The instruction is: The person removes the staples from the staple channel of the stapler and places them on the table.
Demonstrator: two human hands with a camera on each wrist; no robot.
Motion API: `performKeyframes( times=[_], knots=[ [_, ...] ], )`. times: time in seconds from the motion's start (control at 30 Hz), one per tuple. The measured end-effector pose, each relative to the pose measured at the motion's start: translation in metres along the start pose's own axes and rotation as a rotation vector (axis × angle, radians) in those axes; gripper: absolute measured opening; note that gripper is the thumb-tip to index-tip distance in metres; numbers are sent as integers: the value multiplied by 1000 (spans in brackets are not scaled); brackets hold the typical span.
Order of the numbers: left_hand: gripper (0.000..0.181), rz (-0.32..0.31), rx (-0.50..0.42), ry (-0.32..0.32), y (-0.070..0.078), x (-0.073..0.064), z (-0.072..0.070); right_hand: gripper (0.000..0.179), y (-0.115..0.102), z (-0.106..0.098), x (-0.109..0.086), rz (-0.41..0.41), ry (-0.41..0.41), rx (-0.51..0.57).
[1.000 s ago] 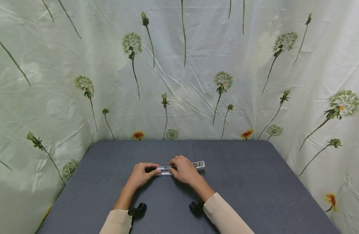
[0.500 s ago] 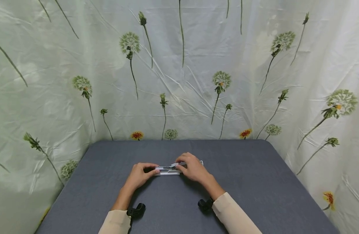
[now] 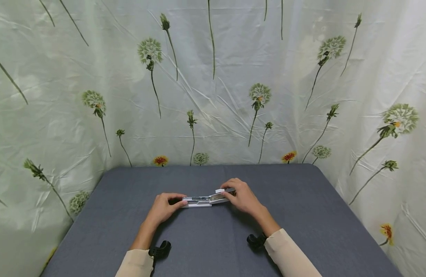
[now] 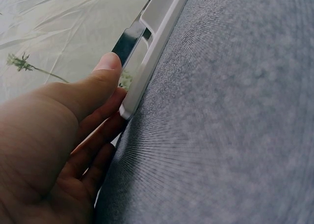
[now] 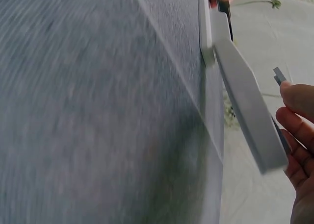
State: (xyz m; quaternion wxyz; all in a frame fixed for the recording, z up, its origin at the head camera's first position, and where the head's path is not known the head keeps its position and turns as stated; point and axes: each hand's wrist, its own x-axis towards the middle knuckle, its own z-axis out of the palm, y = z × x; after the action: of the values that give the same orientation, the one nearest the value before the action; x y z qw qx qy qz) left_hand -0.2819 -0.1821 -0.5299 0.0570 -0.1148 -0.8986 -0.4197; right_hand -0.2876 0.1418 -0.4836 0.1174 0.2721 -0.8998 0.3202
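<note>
Floral curtain (image 3: 213, 96) across the upper frame, grey table (image 3: 199, 246) below. Stapler (image 3: 197, 205) sits lower centre of the frame, swung wide open, cover (image 5: 248, 96) angled off to the right. Left hand (image 3: 163, 209) pinches its left end, thumb nearest camera. Right hand (image 3: 242, 197) pinches a small grey piece (image 5: 278, 75) beside the cover; right wrist view's blurry, can't tell if other fingers touch the cover.

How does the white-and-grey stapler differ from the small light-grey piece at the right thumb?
The long white-and-grey stapler is much larger than the small light-grey piece. The stapler's base rests on the dark grey table; the piece is raised. The left hand grips the stapler's end; the right hand pinches the piece. Both show light grey.
</note>
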Motion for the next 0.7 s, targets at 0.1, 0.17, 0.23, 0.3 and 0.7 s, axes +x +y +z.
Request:
performKeyframes(
  times=[0.1, 0.17, 0.23, 0.3, 0.7],
  knots=[
    [20, -6, -4, -5, -1, 0, 0, 17, 7, -5, -4, 20, 24, 10],
    [20, -7, -3, -5, -2, 0, 0, 16, 11, -9, -6, 24, 43, 13],
    [19, -11, -2, -1, -2, 0, 1, 16, 15, -13, -9, 29, 59, 14],
    [19, -7, 5, 3, -2, 0, 1, 16, 19, -16, -12, 33, 72, 20],
    [19, -10, 4, 4, -1, 0, 0, 16, 46, -39, -37, 48, 152, 1]
  ],
)
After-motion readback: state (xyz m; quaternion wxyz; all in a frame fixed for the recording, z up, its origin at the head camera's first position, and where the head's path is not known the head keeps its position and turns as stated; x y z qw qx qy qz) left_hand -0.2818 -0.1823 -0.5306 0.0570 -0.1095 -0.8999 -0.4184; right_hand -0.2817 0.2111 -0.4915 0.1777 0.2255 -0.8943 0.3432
